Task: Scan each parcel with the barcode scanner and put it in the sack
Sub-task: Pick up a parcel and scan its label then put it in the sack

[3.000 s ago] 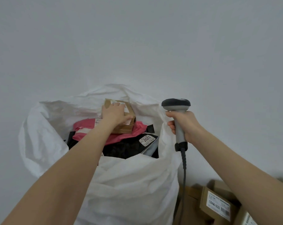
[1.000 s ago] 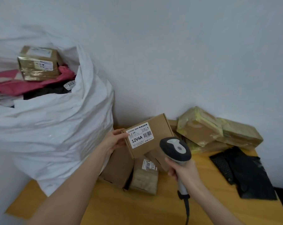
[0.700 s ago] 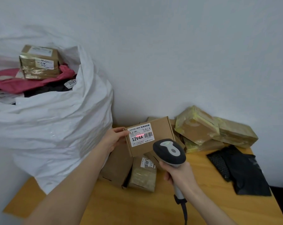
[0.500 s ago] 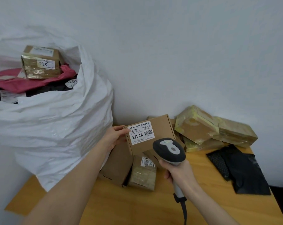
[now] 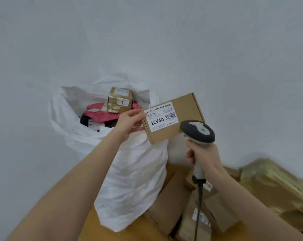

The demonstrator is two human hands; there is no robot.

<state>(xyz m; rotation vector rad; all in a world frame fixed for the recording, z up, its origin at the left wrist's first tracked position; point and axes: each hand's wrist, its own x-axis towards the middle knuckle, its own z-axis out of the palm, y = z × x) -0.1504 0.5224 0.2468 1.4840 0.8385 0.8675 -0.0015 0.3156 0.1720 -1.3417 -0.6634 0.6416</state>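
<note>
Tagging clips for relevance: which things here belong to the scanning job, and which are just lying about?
In hand: 12V4A box, left hand; scanner, right hand; white sack.
Lying about: yellow-wrapped parcel and brown boxes on the table, untouched; gold-taped parcel in the sack.

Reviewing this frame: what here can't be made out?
Head view:
- Fine print on the label of the box: too small; only "12V4A" reads.
- Window of the scanner: faces away, behind its own head.
- Lower layers in the sack: hidden by its wall and the left hand.
- The taped parcels at the right: blurred, cut off by the edge.
</note>
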